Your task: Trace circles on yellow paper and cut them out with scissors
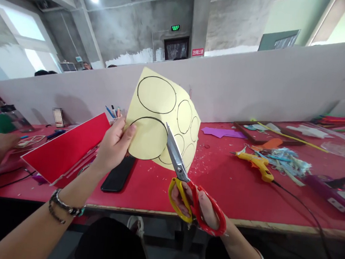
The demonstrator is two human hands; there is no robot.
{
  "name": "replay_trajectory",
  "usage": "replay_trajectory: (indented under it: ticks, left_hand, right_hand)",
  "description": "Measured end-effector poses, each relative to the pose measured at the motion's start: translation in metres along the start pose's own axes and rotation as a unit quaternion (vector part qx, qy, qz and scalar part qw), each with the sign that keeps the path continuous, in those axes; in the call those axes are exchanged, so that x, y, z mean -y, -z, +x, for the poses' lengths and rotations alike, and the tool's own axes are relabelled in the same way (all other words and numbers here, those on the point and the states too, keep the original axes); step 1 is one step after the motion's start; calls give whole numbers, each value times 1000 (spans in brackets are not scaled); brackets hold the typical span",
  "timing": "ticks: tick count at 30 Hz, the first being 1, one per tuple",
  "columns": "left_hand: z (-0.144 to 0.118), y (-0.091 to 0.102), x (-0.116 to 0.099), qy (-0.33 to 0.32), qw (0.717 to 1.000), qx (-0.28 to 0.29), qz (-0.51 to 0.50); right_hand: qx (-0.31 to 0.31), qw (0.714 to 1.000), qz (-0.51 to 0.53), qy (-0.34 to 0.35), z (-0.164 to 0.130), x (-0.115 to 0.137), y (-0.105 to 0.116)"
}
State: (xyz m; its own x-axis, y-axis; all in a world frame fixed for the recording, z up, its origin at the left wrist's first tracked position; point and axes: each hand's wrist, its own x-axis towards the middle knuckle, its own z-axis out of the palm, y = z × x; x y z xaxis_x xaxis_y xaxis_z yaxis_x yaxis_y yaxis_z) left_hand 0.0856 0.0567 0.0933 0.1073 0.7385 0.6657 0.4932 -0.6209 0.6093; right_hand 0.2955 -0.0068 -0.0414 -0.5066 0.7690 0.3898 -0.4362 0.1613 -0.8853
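Two-handed: pinching with the left hand [114, 143], gripping with the right hand [208, 208], on opposite sides of a drawn circle [147, 141].

Holding the yellow sheet [172, 118] upright by its left edge, left thumb on the near face over the circle's left side; curled through the red and yellow loops of the scissors [180, 168] with the right, lower down (cannot tell how far apart the blades stand). Slanting along the scissors' long axis from handles at lower right to tip at upper left, across the circle's right side. Raised ahead over the desk [210, 185], touched by the left hand and so nearer to it. Farther out, seen on the desk: a black phone [119, 176] under the left hand, a red board [68, 148] leftward, a yellow glue gun [257, 163] well to the right.
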Motion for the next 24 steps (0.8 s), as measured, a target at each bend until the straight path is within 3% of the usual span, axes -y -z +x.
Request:
replay_trajectory:
  ticks: [13, 20, 24]
  left_hand:
    - [-6, -1, 6, 55, 997, 23, -46]
    - [-10, -2, 3, 15, 999, -12, 27]
    - [-12, -3, 7, 20, 999, 6, 35]
  right_hand:
    - [18, 997, -80, -3, 0, 13, 0]
    - [4, 994, -105, -38, -6, 5, 3]
    - [-10, 997, -73, -32, -3, 5, 2]
